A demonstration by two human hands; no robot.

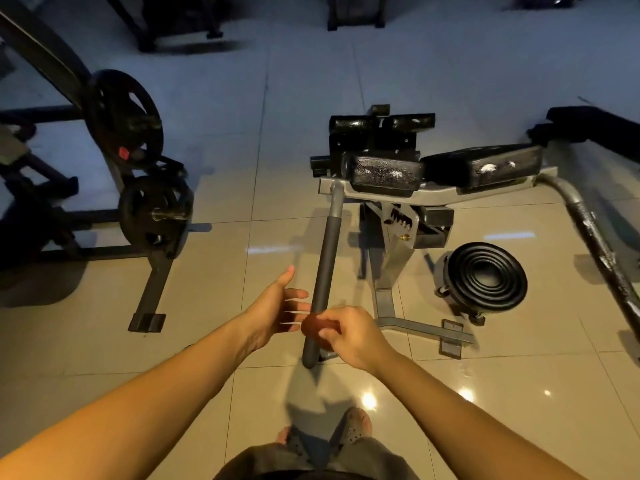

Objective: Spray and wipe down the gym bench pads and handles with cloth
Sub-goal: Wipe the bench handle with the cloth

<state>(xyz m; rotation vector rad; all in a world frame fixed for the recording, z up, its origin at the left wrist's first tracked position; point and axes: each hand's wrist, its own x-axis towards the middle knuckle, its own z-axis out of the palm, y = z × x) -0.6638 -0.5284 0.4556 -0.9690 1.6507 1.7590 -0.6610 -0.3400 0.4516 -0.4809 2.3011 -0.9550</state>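
Fingers (336,314) on the right: curled tight round the cloth (313,329), so the right hand (353,336) has it bunched up in a full grip
Fingers (295,294) on the left: straight and spread, thumb up, holding nothing. The left hand (273,308) sits just left of the handle, and the tips are smeared, so I can't tell if they touch it
Cloth: small reddish-brown wad, pressed onto the handle (323,271) close to its near end
Handle: long bar in a dark grip sleeve, runs from the hands up to the grey frame (436,199) under the pads
Pads: two black ones side by side, left pad (384,173) speckled and shiny, right pad (485,164) with white scuffs on top
Other bar (599,244): over at the right edge, dark wrap looks ragged
Disc (485,275): black ribbed round thing on the floor, just right of the frame's base
Plates: two black weight plates, big one (123,114) above a smaller one (154,213), on a rack well off to the left
Floor (207,278): glossy beige tiles with light glare
Shoe (356,424): clog type, at the bottom
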